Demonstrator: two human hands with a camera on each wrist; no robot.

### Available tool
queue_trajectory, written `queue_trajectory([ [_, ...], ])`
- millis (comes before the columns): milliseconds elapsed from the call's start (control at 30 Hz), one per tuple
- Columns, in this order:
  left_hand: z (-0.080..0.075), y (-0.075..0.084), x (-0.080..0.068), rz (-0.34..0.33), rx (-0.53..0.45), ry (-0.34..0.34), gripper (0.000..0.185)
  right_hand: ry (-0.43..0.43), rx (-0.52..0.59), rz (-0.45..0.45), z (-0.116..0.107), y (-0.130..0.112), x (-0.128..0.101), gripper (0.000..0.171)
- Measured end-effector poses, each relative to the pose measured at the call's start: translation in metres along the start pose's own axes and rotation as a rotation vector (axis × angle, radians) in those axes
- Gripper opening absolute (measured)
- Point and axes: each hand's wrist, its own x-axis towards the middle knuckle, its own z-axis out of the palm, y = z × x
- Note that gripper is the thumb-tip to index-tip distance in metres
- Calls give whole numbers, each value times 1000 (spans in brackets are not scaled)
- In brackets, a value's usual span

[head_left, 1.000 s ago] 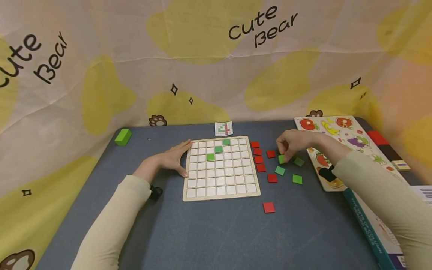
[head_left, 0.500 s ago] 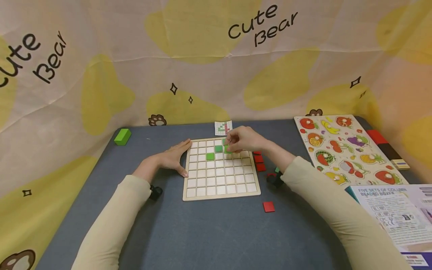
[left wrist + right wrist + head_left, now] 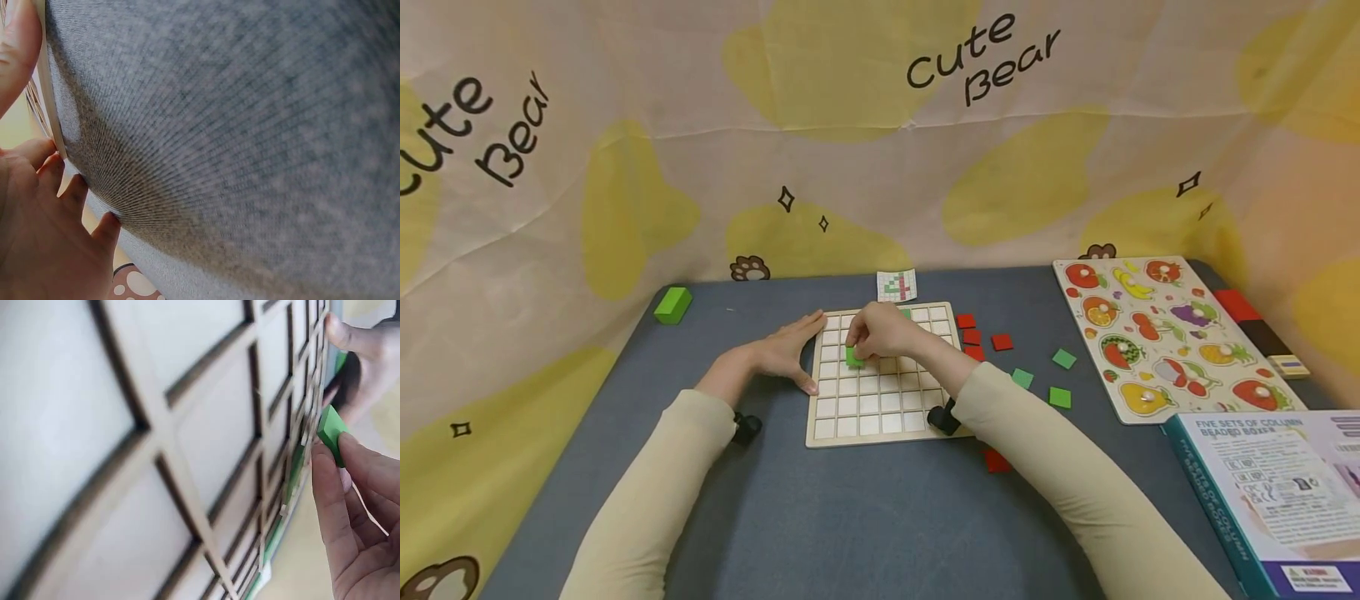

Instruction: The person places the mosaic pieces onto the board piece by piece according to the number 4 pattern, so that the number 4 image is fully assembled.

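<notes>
Tile, green (image 3: 853,357), pinched between thumb and fingertips of the right hand (image 3: 880,332); it sits tilted over the left-centre squares of the grid board (image 3: 891,421). The right wrist view shows the same tile (image 3: 332,434) clear of the board's wooden ribs (image 3: 206,515), gripped at one edge by the fingers (image 3: 331,506). One more green tile shows in the board's top row (image 3: 907,313), partly hidden behind the hand; whether others lie under the hand cannot be told.

The left hand (image 3: 784,352) lies flat on the desk (image 3: 865,517), fingers straight, holding nothing, its fingertips and thumb touching the board's left edge. The left wrist view confirms fingers (image 3: 69,194) against the frame edge (image 3: 50,94).

Loose pieces lie to the right of the board: red tiles (image 3: 973,336) just beside its right edge, one red tile (image 3: 996,460) near the front partly under the right sleeve, and green tiles (image 3: 1060,397) farther right. A pattern card (image 3: 897,286) lies just behind the board. A green block (image 3: 673,304) stands at the desk's far left corner. A fruit puzzle (image 3: 1157,333) lies well to the right, with a printed box (image 3: 1277,492) in front of it.
</notes>
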Motion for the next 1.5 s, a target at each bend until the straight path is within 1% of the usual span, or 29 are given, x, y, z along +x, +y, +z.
queue_trajectory([
  [67,0,0,-1,7,-2,-1,126,9,-35,-4,3,0,2,10],
  [167,-1,0,-2,14,-6,-3,126,18,-55,-6,8,-2,4,7],
  [333,-1,1,-2,14,-9,-2,127,5,-84,-32,13,-7,6,5],
  [533,-1,2,-1,7,-2,-2,126,17,-181,-32,15,-10,6,4],
  [700,0,1,-1,10,1,1,126,-6,-240,-38,13,-9,5,10],
  [800,0,0,0,12,12,6,127,-36,-242,-46,9,-8,3,13],
  [900,0,-1,0,9,12,6,127,-57,-214,-54,-1,-2,-1,15],
  [1033,0,0,-1,17,3,6,126,-63,-179,-53,-27,16,-15,14],
  [1267,0,0,-3,25,5,16,126,-109,-123,-28,-78,62,-63,14],
  [1400,1,0,-1,33,5,17,126,-158,-120,-21,-100,89,-92,15],
  [1500,1,0,-1,39,0,22,126,-196,-93,-4,-112,105,-111,18],
])
